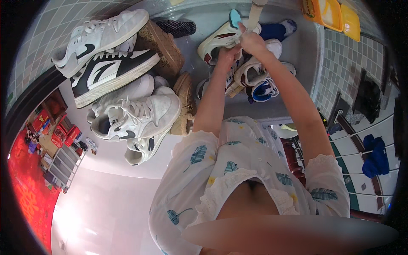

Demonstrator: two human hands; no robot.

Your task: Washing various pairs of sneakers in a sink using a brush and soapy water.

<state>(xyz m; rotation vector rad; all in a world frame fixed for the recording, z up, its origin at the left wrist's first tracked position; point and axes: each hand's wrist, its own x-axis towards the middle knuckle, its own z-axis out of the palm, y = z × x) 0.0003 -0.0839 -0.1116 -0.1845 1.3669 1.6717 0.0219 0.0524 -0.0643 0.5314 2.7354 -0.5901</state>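
In a grey sink (302, 76), both hands are at a white sneaker with dark red trim (220, 40). My left hand (229, 57) is at the shoe's collar, its fingers bent and partly hidden. Over the shoe's upper, just under a pale tap spout (254, 16), lies my right hand (252, 41), one finger pointing to a light blue piece (235, 18) at the shoe's end. Whether the right hand grips it cannot be told. Below are another white sneaker (250, 73), a blue sneaker with white laces (264, 91) and a brush's bristles (235, 90).
White and black sneakers (118, 75) are piled left of the sink, beside brown woven shoes (183, 102). A dark dotted insole (177, 28) lies at the sink's upper left. An open yellow container (328, 14) stands on the right rim. Blue fabric (376, 156) hangs at far right.
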